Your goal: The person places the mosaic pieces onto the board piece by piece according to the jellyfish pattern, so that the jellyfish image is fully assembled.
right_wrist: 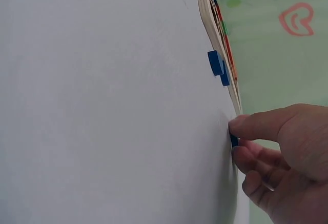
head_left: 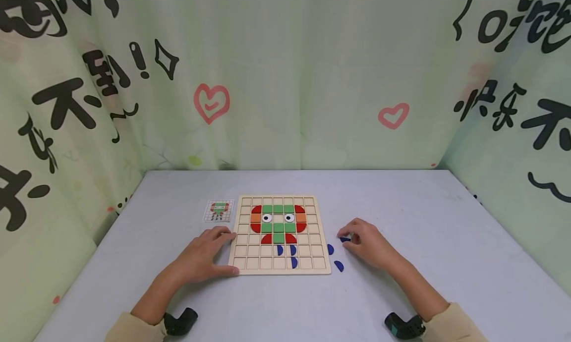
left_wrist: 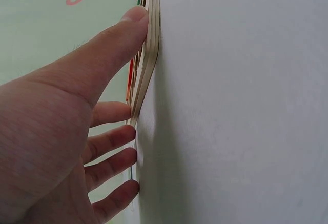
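A wooden grid board point(head_left: 250, 263) lies on the table, bearing green squares point(head_left: 278, 227), red rounded pieces point(head_left: 301, 227), orange squares and two eye pieces point(head_left: 289, 217). Three blue half-round pieces point(head_left: 294, 262) sit in its lower cells. My left hand point(head_left: 200, 255) touches the board's left side, its thumb on the near-left corner and its fingers extended along the edge. To the right of the board, my right hand point(head_left: 368, 243) pinches a blue half-round piece point(right_wrist: 234, 141) between thumb and fingers, low over the table. Its fingers partly hide the piece.
Two loose blue half-round pieces lie by the board's right side, one at its edge point(head_left: 330, 249) and one nearer me point(head_left: 339, 266). A pattern card point(head_left: 218, 210) with a small figure is at the board's upper left. A printed curtain point(head_left: 299, 84) hangs behind the table point(head_left: 401, 198).
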Tool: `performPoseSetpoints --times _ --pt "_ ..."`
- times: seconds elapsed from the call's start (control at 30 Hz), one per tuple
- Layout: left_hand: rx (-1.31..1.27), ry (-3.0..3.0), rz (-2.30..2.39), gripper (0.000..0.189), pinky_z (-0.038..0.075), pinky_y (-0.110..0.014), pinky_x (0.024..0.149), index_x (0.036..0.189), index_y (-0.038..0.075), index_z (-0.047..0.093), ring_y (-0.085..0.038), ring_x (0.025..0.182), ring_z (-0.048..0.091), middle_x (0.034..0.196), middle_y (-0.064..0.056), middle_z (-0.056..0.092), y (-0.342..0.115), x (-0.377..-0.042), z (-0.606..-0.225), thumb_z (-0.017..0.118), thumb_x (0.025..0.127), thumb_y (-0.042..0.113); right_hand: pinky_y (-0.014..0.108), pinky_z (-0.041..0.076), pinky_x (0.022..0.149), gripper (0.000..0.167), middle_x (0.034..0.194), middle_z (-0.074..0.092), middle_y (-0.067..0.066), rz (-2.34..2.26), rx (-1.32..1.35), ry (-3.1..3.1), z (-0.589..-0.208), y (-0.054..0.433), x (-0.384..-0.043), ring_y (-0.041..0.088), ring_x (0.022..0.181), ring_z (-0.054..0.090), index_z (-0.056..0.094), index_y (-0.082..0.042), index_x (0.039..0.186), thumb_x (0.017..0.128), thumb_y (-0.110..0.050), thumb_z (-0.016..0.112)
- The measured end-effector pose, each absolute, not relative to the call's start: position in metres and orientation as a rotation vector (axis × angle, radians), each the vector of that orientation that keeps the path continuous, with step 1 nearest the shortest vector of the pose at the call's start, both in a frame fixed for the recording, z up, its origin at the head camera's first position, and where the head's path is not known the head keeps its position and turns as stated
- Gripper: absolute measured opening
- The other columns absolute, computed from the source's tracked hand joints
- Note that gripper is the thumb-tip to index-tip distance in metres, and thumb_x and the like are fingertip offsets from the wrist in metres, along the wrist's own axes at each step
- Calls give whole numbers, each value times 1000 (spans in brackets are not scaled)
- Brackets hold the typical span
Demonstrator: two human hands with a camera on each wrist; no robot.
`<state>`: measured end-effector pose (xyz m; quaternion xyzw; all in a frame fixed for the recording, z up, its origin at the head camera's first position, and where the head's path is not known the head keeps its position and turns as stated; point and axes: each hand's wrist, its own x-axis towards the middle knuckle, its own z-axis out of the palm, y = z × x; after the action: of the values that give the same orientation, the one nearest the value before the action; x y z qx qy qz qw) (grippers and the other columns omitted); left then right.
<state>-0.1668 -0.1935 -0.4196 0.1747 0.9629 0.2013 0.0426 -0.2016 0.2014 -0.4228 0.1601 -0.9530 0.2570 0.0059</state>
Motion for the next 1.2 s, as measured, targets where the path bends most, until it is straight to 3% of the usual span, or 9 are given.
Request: performPoseSetpoints --times 0.23,0.53,1.2 --pt "534 2940 621 81 39 -51 104 139 14 52 -25 127 45 139 -4 47 -193 -167 -418 79 72 53 23 47 70 15 98 61 0 847 596 -2931 -424 199 -200 13 83 52 68 -17 79 79 -4 76" --pt "516 2938 611 82 39 -52 104 139 15 52 -25 128 44 139 -4 47 -193 -167 -419 79 72 54 21 43 65 27 93 62 -1 836 566 -2979 -421 204 -201 12 77 51 71 -10 107 80 -6 75" --pt "486 2938 603 82 39 -51 104 139 15 52 -25 128 44 140 -4 47 -191 -167 -420 80 71 53 20 44 62 21 87 63 -4 850 670 -2997 -419 207 -202 5 72 49 74 -9 101 80 -9 77"
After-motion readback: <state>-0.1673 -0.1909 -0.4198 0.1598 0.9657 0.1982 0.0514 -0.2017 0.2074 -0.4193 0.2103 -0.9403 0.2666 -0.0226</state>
